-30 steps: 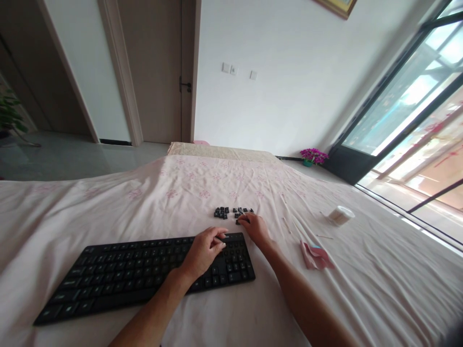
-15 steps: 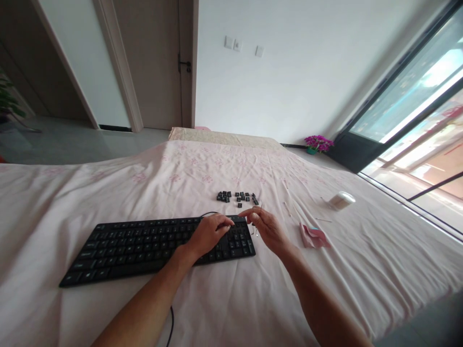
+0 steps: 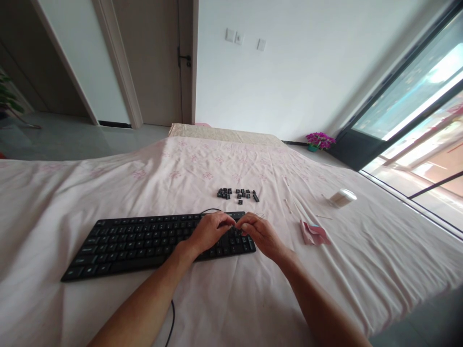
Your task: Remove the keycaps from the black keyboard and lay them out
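A black keyboard [image 3: 144,241] lies at a slant on the pink cloth. Over its number-pad end, my left hand [image 3: 211,231] is closed, thumb and fingers pinched together; whatever is between them is too small to make out. My right hand [image 3: 258,233] meets it from the other side, fingertips almost touching the left ones. Thin wires of what looks like a wire keycap puller [image 3: 259,215] stick out from behind my right fingers, most of it hidden. Beyond the hands sit several loose black keycaps [image 3: 243,194] in two clusters.
To the right are a crumpled pink cloth piece [image 3: 314,233], a clear round container [image 3: 342,198] lying tilted, and several cotton swabs [image 3: 288,206]. A black cable [image 3: 170,323] runs toward me on the bedspread [image 3: 231,299].
My right hand has moved left and curled its stretched index finger, bringing its fingertips to the left hand's. The wires have swung with it. My left hand stays nearly in place.
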`<state>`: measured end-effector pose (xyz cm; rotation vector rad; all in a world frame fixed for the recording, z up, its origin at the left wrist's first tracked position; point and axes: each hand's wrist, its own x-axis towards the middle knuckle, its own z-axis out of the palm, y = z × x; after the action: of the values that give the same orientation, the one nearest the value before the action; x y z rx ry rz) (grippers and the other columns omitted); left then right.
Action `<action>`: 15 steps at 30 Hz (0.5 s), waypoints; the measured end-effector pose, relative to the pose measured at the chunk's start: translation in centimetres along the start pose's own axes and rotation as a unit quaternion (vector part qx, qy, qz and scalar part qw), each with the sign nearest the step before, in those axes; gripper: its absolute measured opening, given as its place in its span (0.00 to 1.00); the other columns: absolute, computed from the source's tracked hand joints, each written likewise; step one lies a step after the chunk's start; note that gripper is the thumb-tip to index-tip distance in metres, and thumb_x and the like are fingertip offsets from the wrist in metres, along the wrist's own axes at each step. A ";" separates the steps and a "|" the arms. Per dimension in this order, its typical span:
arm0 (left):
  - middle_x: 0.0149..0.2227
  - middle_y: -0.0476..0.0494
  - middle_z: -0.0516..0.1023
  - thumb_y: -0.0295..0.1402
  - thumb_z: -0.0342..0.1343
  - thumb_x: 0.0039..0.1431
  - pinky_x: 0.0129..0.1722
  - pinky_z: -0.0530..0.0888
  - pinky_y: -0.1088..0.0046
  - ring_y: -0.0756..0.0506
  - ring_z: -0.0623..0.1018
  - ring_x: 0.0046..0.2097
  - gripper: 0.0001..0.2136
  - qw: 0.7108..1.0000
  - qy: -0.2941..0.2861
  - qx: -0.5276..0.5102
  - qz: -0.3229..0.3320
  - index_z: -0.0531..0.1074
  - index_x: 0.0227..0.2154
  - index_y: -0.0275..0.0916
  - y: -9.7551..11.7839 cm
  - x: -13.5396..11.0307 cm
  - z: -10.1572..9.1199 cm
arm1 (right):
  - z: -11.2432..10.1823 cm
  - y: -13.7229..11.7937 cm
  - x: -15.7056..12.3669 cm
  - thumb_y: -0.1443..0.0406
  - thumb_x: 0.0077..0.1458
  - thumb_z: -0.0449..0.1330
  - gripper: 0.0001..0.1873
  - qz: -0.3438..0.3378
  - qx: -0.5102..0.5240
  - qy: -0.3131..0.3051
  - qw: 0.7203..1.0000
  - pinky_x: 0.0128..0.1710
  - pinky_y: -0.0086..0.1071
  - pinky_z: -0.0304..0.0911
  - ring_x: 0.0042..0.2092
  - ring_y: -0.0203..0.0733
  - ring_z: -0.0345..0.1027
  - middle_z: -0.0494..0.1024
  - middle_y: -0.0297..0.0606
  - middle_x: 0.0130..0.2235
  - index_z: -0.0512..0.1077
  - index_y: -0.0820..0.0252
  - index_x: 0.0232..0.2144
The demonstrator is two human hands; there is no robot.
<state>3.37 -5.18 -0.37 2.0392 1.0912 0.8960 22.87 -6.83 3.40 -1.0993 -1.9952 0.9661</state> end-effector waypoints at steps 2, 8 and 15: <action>0.35 0.48 0.79 0.30 0.54 0.58 0.39 0.69 0.74 0.47 0.76 0.38 0.07 1.000 -0.010 0.006 -0.001 0.77 0.35 0.42 0.0 0.0 0.1 | 0.1 0.0 0.1 0.64 0.63 0.53 0.11 -0.029 -0.026 -0.008 0.999 0.38 0.31 0.65 0.36 0.37 0.69 0.74 0.36 0.34 0.75 0.58 0.33; 0.33 0.48 0.78 0.32 0.56 0.56 0.35 0.68 0.74 0.47 0.75 0.35 0.05 0.999 -0.027 0.032 0.010 0.77 0.33 0.41 0.0 -0.1 0.3 | 0.4 0.4 0.4 0.64 0.64 0.52 0.13 -0.121 -0.121 -0.041 0.984 0.44 0.36 0.63 0.38 0.41 0.67 0.76 0.37 0.34 0.75 0.57 0.32; 0.29 0.50 0.74 0.33 0.58 0.56 0.34 0.65 0.74 0.47 0.73 0.34 0.04 0.993 -0.026 0.113 0.026 0.73 0.27 0.40 0.5 0.1 1.2 | 0.6 1.2 0.1 0.62 0.64 0.51 0.13 -0.096 -0.039 -0.030 0.994 0.42 0.34 0.64 0.38 0.40 0.70 0.76 0.37 0.34 0.75 0.57 0.34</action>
<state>4.58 -5.61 -0.68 2.2709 1.1601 0.7680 22.86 -6.46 2.10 -0.9078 -2.1579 0.8347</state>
